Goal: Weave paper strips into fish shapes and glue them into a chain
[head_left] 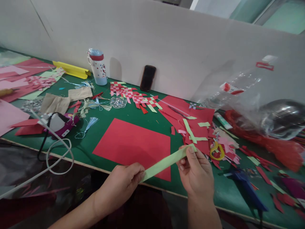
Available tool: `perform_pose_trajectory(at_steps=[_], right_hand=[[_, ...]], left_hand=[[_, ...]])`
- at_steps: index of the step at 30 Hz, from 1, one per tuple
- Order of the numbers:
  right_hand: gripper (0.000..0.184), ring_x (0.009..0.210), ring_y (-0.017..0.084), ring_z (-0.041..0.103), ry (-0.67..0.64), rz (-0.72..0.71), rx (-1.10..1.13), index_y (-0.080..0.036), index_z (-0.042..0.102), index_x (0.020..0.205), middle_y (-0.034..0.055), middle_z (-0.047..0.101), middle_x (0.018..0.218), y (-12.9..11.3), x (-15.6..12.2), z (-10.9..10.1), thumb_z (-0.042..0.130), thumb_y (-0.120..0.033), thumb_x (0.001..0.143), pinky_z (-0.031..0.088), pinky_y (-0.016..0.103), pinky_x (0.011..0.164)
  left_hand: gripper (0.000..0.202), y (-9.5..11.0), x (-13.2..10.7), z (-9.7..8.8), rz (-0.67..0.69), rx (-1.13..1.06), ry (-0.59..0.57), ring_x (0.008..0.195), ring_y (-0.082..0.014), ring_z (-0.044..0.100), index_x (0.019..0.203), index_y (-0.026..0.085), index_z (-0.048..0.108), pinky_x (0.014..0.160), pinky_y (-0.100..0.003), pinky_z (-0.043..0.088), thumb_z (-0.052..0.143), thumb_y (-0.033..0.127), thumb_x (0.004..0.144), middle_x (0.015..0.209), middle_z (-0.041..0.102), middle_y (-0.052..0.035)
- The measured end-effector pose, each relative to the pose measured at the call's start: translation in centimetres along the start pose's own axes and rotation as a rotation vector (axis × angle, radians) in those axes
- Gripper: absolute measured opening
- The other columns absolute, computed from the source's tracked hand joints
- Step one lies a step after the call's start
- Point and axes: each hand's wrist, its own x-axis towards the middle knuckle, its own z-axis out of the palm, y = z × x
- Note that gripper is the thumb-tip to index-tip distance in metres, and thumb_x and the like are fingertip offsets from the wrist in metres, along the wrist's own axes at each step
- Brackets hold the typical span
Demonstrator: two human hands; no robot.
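Observation:
A light green paper strip [166,162] stretches between my two hands, above the near edge of the table. My left hand [126,181] pinches its lower left end between thumb and fingers. At the upper right end, my right hand [197,171] grips the strip with the thumb on top. Behind the strip a red paper sheet [138,140] lies flat, its lower right part crossed by the strip. Small green paper pieces [189,130] rest on more red paper [202,116] beyond my right hand. Yellow-handled scissors [217,151] lie just right of that hand.
Woven red-and-green paper pieces [135,95] lie toward the wall, near a phone [148,78] and a cartoon bottle [98,68]. Tassels [89,125], a power strip with a white cable [60,124] are left. A plastic bottle [235,86], a blue tool [249,187] and scraps are right.

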Motion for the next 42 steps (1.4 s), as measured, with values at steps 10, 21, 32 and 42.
perform_pose_trajectory(at_steps=[10,21,32,42], right_hand=[[0.035,0.047,0.008,0.040,-0.514,0.255,-0.235,-0.019,0.068,0.087,-0.0036,0.052,0.055,2.2,-3.0,0.2,0.079,-0.047,0.068,0.033,0.022,0.044],[0.027,0.048,0.006,0.033,-0.478,0.232,-0.235,-0.017,0.062,0.080,-0.0065,0.043,0.054,3.2,-3.9,0.9,0.070,-0.042,0.080,0.027,0.021,0.045],[0.023,0.049,0.007,0.041,-0.313,0.096,-0.290,-0.019,0.060,0.078,-0.0056,0.048,0.055,2.9,-2.3,-0.8,0.070,-0.039,0.082,0.035,0.021,0.046],[0.020,0.050,0.007,0.044,-0.203,0.014,-0.128,-0.019,0.067,0.080,-0.0030,0.053,0.058,1.6,-1.6,-0.8,0.076,-0.037,0.077,0.037,0.018,0.044]], left_hand=[[0.029,0.7,0.5,0.1,0.085,-0.081,0.084,0.060,-0.0097,0.049,0.080,0.019,0.057,0.057,-0.020,0.033,0.038,0.032,0.097,0.068,0.056,0.0027],[0.027,0.8,0.8,0.0,0.064,-0.135,0.077,0.062,-0.0099,0.050,0.082,0.018,0.060,0.059,-0.020,0.034,0.041,0.031,0.096,0.069,0.058,0.0021],[0.024,0.2,0.4,-0.8,-0.010,-0.164,0.041,0.065,-0.0108,0.054,0.090,0.019,0.065,0.060,-0.020,0.036,0.048,0.035,0.093,0.076,0.064,0.0015],[0.019,-0.3,0.1,-0.9,-0.060,-0.270,0.032,0.063,-0.0095,0.048,0.078,0.017,0.062,0.058,-0.019,0.033,0.057,0.034,0.087,0.067,0.057,0.0042]])
